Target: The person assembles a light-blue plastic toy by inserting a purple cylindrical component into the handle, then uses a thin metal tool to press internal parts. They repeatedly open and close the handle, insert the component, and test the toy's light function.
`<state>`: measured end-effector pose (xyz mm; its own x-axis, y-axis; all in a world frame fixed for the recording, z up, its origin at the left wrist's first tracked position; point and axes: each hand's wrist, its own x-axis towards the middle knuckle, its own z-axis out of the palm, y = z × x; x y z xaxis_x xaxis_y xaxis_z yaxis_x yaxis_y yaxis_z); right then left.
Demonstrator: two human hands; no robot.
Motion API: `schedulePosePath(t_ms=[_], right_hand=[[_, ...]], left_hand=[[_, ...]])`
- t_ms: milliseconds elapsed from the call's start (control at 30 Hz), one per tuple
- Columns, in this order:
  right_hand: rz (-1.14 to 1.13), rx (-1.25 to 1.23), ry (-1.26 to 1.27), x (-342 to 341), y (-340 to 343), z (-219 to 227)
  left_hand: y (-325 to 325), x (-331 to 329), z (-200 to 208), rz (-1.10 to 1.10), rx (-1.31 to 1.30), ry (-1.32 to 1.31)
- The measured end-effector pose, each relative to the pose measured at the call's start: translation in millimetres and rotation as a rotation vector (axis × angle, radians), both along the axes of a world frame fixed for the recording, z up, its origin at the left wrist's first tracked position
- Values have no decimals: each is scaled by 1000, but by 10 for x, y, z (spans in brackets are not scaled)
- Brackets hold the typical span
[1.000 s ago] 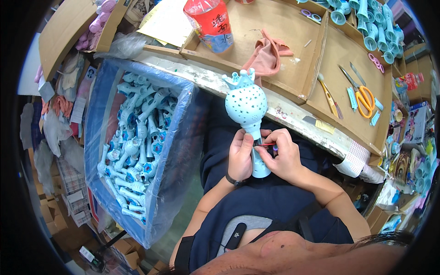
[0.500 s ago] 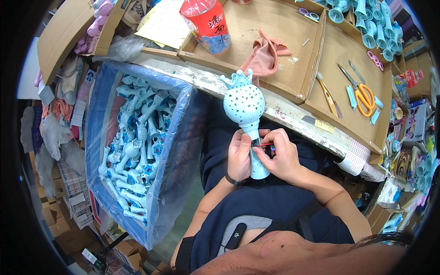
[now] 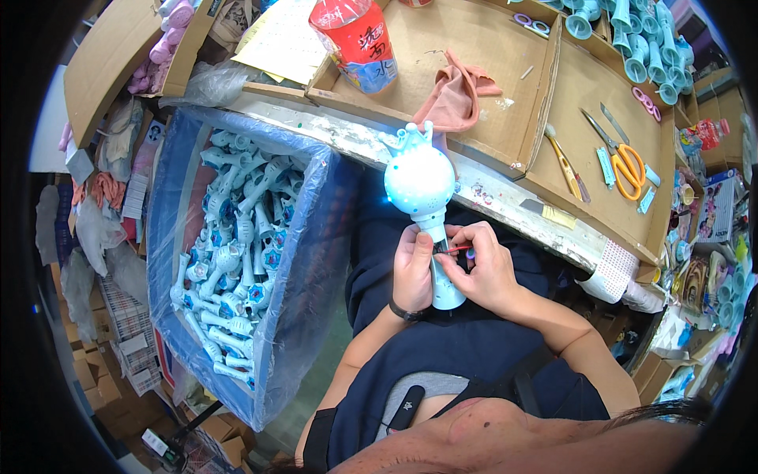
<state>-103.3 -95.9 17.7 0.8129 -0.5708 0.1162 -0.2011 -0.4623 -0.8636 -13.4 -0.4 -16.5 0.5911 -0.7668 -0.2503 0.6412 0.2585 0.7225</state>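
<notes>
A light-blue toy wand (image 3: 419, 180) with a crown-topped round head stands upright in front of me, its head glowing bright white-blue. My left hand (image 3: 413, 270) is closed round its handle (image 3: 448, 291) from the left side. My right hand (image 3: 484, 271) pinches a thin red wire (image 3: 459, 249) against the handle's upper part, where a dark opening shows. A small purple bit peeks out between the right fingers. What the wire's tip touches is too small to make out.
To my left, a blue plastic-lined bin (image 3: 288, 316) holds many wand parts. On the bench lie a pink cloth (image 3: 452, 99), a red-labelled bottle (image 3: 359, 47), orange-handled scissors (image 3: 628, 170) and a brush (image 3: 561, 162) in cardboard trays. More blue parts (image 3: 643, 47) pile up far right.
The wand's round head has lit up; it was unlit before. Both hands keep nearly the same place and grip.
</notes>
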Motion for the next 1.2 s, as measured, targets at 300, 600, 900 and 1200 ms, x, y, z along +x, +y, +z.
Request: schedulePosePath(t_ms=[300,600,900,1200], right_hand=[[3,0,0,-6,8,-18],[-25,81,28,-19,27,-36],[-44,84,61,-32,10,-30],[-35,89,116,-25,38,-140]], left_hand=[[7,-10,5,6,14,21],[37,0,-48,5,-37,38],[29,-3,15,-74,-18,78],[39,-19,-46,-98,86,-42]])
